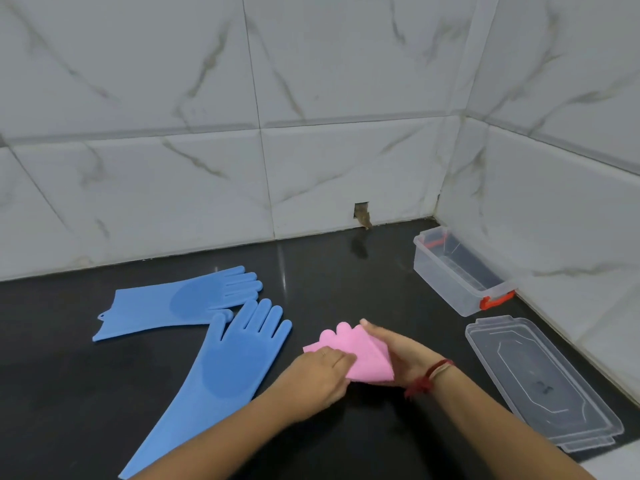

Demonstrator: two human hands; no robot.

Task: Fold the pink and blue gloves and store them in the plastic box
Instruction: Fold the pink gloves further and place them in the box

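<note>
Gloves, pink (356,355), folded into a compact wad, held just above the tabletop (346,271) near centre. Left hand (320,370) pinches the near-left edge, fingers on top. Right hand (398,351) cups the right side from beneath, thumb over the far edge. Both hands are closed on the wad, close together. Whether it is 1 pink glove or 2 stacked, cannot tell.

2 blue gloves (235,358) lie flat and unfolded to the left, the far one's fingers touching the near one's thumb.

Box (446,271), clear with red latches, sits open at far right by the wall. Lid (540,379) lies separate, near right.

Handling, as judged: silicone-like sheet, light, soft, limp but springy; a fold likely reopens once released. Surface probably grippy, not slick. Not fragile. Best hold is across the folded layers, pressure on both faces, kept until the wad is inside the box walls. Blue gloves: take at the cuff and fingertips, fold lengthwise.
</note>
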